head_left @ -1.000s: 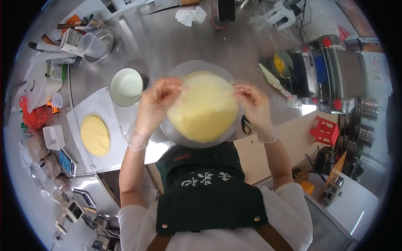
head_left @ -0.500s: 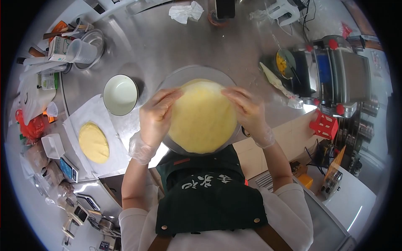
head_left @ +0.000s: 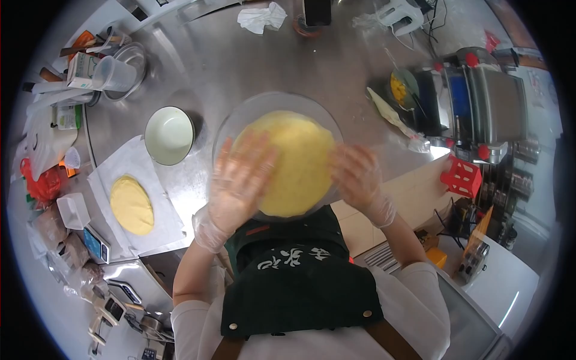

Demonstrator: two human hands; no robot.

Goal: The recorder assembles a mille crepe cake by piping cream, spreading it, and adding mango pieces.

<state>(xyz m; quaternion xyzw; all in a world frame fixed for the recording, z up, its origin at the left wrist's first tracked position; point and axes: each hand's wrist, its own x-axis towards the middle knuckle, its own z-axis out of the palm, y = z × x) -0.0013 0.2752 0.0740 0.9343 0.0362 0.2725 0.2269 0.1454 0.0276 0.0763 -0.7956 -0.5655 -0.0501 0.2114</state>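
A wide, round, pale yellow sheet of dough or cake (head_left: 303, 171) lies on a clear round stand or shallow dish (head_left: 279, 101) in front of me. My left hand (head_left: 237, 183), in a thin clear plastic glove, is spread flat over the sheet's left side; motion blurs its fingers, and I cannot tell whether they press on it. At the right edge my right hand (head_left: 358, 177), gloved too, has its fingers stretched out, and nothing shows in its grasp. The sheet's near left part is hidden under the left hand.
A white enamel bowl (head_left: 170, 135) stands to the left. Beyond it an oval piece of yellow dough (head_left: 132, 205) rests on white paper (head_left: 165, 210). To the right are a filled piping bag (head_left: 391, 114), a steel appliance (head_left: 497, 105) and a red plastic basket (head_left: 461, 176).
Both hands have let go of the sheet's far edge and moved nearer to me. My left hand is now flat over its left side, my right hand at its right edge.
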